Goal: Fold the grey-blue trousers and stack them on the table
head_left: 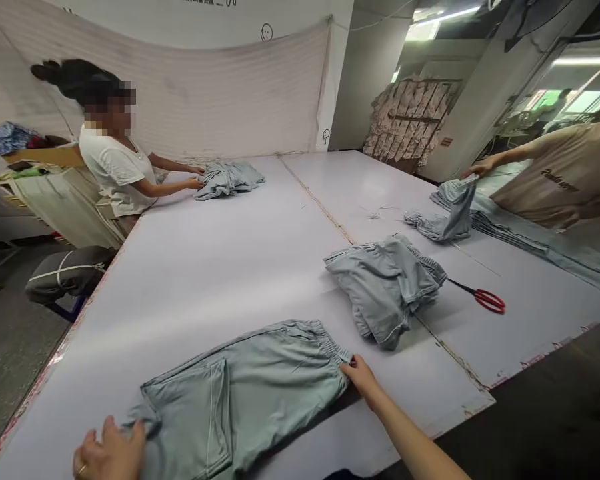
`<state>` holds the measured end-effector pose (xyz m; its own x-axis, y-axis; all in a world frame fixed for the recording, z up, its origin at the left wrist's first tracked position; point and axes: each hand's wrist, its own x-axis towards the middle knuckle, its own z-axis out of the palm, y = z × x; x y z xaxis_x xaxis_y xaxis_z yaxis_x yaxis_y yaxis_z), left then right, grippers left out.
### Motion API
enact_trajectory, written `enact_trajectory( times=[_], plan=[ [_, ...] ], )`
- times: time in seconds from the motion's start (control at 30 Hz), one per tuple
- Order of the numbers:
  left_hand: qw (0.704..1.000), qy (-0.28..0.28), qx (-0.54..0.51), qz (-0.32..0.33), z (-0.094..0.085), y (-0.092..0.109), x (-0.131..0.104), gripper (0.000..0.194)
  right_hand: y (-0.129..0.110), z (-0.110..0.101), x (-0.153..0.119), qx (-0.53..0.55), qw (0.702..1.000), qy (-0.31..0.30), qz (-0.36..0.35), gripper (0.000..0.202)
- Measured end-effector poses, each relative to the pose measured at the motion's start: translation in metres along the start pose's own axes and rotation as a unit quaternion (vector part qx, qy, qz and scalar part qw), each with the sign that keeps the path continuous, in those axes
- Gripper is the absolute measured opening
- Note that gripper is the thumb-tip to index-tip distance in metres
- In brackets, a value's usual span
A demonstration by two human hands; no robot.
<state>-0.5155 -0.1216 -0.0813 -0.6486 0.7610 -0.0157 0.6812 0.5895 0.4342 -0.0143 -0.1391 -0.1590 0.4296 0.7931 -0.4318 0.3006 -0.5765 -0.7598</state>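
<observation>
White table (pixel 220 260) fills most of my view, a worn seam running from the far side toward the near edge. A pale hanging sheet (pixel 205 100) sags across the wall behind it. A rack of pinkish pieces (pixel 405 120) stands beyond the far right corner.

Two co-workers. On the right, a person in a tan shirt (pixel 570 173) has one hand on a raised pale blue-grey piece (pixel 455 207). Far left, a person in a white T-shirt (pixel 113 163) has both hands at a crumpled bundle (pixel 233 180).

Grey-green garment (pixel 275 380) lies flat on the table right in front of me, gathered waistband toward my right, pocket with light piping toward my left; its lower part runs out of frame. A rumpled stack (pixel 385 280) of similar cloth sits just beyond the waistband.

Left grip (pixel 111 453): fingers spread and bent, beside the garment's left end; I cannot tell whether they touch the cloth. Right grip (pixel 364 380): thumb and finger pinched on the waistband's near corner.

Red-handled scissors (pixel 490 301) lie right of the stack, blade tips toward it. Smallest item noted: a ring (pixel 81 469) on a left finger.
</observation>
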Motion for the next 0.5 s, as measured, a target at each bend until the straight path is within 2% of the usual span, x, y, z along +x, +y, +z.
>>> enact_trajectory(
  times=[0.03, 0.07, 0.1, 0.13, 0.2, 0.23, 0.27, 0.4, 0.5],
  plan=[
    [0.997, 0.056, 0.027, 0.043, 0.009, 0.007, -0.012, 0.072, -0.001, -0.002, 0.002, -0.007, 1.000, -0.005, 0.002, 0.033],
    [0.991, 0.078, 0.045, 0.095, 0.020, 0.016, -0.025, 0.067, -0.002, -0.003, 0.003, -0.015, 1.000, -0.008, 0.003, 0.033],
    [0.986, 0.059, 0.062, 0.141, 0.032, 0.026, -0.040, 0.063, -0.002, -0.003, 0.004, -0.026, 1.000, -0.006, 0.004, 0.033],
    [0.982, 0.010, 0.077, 0.171, 0.044, 0.036, -0.055, 0.061, -0.002, -0.003, 0.004, -0.038, 0.999, -0.002, 0.005, 0.031],
    [0.971, -0.103, 0.121, 0.179, 0.067, 0.052, -0.082, 0.061, -0.001, -0.003, 0.003, -0.063, 0.998, 0.015, 0.011, 0.025],
    [0.965, -0.133, 0.143, 0.174, 0.077, 0.059, -0.094, 0.063, 0.001, -0.003, 0.001, -0.074, 0.997, 0.024, 0.014, 0.023],
    [0.962, -0.139, 0.164, 0.171, 0.086, 0.065, -0.104, 0.066, 0.003, -0.005, 0.000, -0.084, 0.996, 0.034, 0.017, 0.020],
    [0.955, -0.092, 0.198, 0.200, 0.107, 0.086, -0.129, 0.075, 0.015, -0.029, -0.004, -0.114, 0.990, 0.071, 0.032, 0.016],
    [0.943, -0.116, 0.199, 0.241, 0.114, 0.101, -0.137, 0.072, 0.026, -0.054, -0.006, -0.136, 0.985, 0.096, 0.052, 0.015]
  ],
)
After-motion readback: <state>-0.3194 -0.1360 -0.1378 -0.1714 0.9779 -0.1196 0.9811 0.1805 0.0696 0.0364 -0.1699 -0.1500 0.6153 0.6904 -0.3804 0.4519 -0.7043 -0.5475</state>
